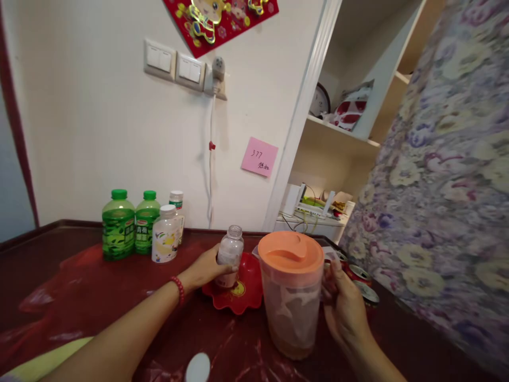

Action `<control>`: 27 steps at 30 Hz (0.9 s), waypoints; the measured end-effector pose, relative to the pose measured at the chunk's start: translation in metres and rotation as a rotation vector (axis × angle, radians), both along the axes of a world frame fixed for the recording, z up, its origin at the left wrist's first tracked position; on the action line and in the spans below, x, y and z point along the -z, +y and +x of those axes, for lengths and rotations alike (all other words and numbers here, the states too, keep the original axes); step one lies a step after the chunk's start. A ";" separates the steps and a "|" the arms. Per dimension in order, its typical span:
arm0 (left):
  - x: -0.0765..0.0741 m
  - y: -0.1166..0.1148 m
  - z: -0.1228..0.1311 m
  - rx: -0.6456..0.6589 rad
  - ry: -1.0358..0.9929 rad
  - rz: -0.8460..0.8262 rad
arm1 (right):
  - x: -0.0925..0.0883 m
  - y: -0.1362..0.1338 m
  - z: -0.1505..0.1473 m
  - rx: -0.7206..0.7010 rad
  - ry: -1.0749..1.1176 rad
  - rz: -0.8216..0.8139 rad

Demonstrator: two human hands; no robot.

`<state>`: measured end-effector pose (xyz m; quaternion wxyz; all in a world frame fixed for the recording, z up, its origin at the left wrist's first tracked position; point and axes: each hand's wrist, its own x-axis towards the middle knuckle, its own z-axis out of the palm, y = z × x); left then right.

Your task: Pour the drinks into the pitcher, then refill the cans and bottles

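Note:
My left hand (210, 268) is wrapped round a clear bottle (231, 249) that has no cap on its mouth. The bottle stands upright over a red scalloped dish (250, 297); whether its base touches the dish I cannot tell. To the right, my right hand (345, 300) grips the handle of a translucent pitcher (290, 313) with an orange lid (292, 252). A little brownish liquid shows at the pitcher's bottom. The pitcher is upright, close beside the dish. Near the front edge of the view lies a white cap (198, 367).
Two green-capped bottles (118, 225) and two white-capped bottles (165, 236) stand at the back left of the dark red table (71, 307). Several cans (360, 276) stand behind my right hand. A floral curtain (445, 185) hangs at the right; a white cord (210, 175) runs down the wall.

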<state>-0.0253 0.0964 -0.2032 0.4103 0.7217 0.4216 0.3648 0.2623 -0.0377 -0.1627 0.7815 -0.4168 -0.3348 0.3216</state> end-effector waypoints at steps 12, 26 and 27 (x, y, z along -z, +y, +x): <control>-0.006 -0.001 0.001 0.001 -0.004 0.034 | 0.034 -0.008 0.026 0.070 -0.084 -0.065; 0.005 0.001 0.002 0.038 -0.049 0.018 | 0.008 -0.083 -0.048 -0.202 -1.350 0.303; 0.006 0.001 0.002 0.042 -0.052 0.011 | 0.011 -0.077 -0.065 -0.345 -1.437 0.251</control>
